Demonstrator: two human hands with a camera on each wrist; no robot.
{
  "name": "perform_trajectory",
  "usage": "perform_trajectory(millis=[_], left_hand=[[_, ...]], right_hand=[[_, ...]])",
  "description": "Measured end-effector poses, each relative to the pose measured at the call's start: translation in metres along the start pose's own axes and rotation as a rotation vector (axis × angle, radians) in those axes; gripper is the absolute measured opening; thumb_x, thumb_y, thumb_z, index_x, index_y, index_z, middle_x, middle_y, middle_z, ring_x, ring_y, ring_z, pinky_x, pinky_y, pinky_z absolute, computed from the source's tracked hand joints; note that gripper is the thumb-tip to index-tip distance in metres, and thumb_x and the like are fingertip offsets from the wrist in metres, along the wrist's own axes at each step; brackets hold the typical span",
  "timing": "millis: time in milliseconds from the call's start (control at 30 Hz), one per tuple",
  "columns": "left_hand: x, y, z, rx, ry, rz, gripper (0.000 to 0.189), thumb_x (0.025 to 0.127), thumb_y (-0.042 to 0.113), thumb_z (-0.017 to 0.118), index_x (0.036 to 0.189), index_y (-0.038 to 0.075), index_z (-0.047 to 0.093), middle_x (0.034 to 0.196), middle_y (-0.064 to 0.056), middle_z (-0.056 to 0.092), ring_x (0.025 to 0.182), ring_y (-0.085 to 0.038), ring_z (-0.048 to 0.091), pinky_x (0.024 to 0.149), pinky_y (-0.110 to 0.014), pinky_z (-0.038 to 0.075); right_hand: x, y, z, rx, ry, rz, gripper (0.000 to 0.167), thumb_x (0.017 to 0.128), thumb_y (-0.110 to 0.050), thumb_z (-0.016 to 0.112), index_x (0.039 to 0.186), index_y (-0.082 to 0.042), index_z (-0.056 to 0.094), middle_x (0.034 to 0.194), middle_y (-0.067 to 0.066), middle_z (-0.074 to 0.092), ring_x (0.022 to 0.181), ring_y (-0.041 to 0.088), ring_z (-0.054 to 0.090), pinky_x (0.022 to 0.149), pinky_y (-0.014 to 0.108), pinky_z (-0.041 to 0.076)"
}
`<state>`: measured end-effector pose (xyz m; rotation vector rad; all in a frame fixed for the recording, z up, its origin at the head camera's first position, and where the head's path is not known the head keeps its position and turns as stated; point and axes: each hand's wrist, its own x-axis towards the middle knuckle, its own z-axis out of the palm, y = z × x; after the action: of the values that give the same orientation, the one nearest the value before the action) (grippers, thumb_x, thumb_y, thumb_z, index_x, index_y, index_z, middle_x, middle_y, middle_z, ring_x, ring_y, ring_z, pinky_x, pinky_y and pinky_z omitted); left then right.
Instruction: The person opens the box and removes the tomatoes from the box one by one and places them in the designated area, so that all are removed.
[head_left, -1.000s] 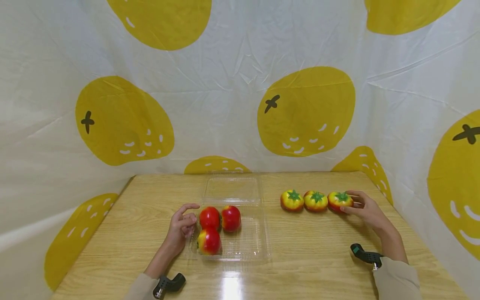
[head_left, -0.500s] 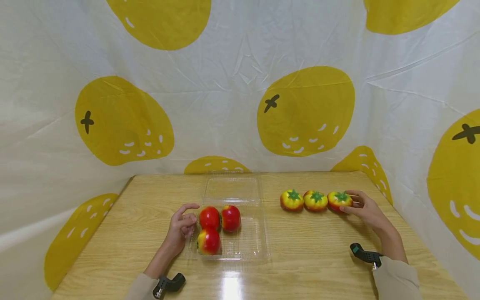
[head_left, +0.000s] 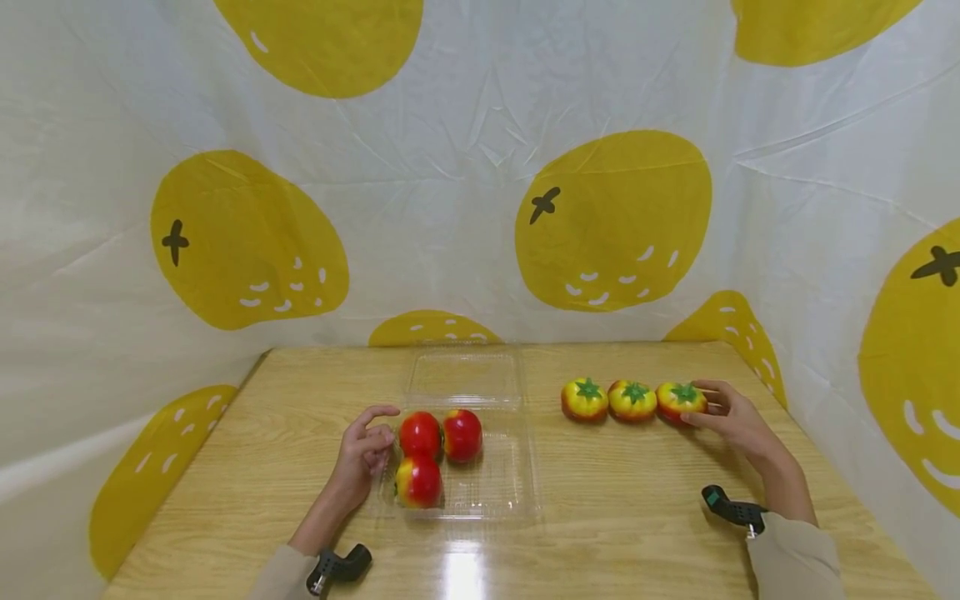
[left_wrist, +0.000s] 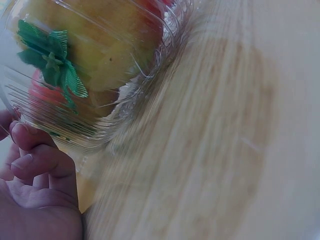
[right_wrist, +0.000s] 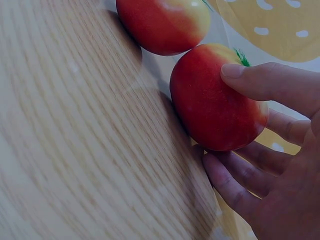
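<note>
In the head view, my right hand (head_left: pixel 738 425) holds the rightmost of three red-and-yellow tomatoes (head_left: pixel 678 402) with green star-shaped leaves. The right wrist view shows the thumb over the top of this tomato (right_wrist: pixel 215 105) and the other fingers curled around its far side and underneath. It rests on the table beside its neighbours (head_left: pixel 632 401). My left hand (head_left: pixel 358 458) pinches the left rim of a clear plastic container (head_left: pixel 510 475) with bent fingers. Inside lie three red tomatoes (head_left: pixel 418 482) on their sides, bunched to the left; the left wrist view shows one tomato's green leaves (left_wrist: pixel 52 62) through the wall.
The container's clear lid (head_left: pixel 465 375) lies folded back behind it on the wooden table (head_left: pixel 600 517). A white curtain (head_left: pixel 435 225) with yellow fruit prints hangs behind the table and at both sides. Each wrist carries a black camera mount (head_left: pixel 341 567).
</note>
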<state>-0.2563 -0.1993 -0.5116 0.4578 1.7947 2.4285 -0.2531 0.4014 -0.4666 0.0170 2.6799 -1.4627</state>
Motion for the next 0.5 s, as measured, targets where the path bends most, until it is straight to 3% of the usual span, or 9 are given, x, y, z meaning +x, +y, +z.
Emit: perform_trajectory(millis=[267,500], left_hand=[[-0.0003,0.0012,0.0006,0.016,0.020,-0.021,0.029,0.098,-0.001,0.049,0.127,0.002,0.052,0.065,0.008,0.058,0.049,-0.005,0.044,0.042,-0.019,0.029],[0.0005,0.0001,0.0000,-0.002,0.006,-0.009,0.029,0.098,-0.003,0.046,0.126,0.004,0.053,0.066,0.008,0.059,0.049,-0.004,0.045,0.043,-0.029,0.019]], right_hand=[[-0.0006,-0.0011,-0.0003,0.002,-0.004,0.006,0.079,0.101,-0.026,0.067,0.157,0.007,0.022,0.159,0.041,0.022,0.140,0.062,0.031,0.111,0.074,0.033],[-0.0011,-0.0022,-0.0005,0.001,-0.006,0.003,0.080,0.100,-0.026,0.067,0.157,0.007,0.022,0.159,0.041,0.022,0.140,0.062,0.030,0.111,0.075,0.032]])
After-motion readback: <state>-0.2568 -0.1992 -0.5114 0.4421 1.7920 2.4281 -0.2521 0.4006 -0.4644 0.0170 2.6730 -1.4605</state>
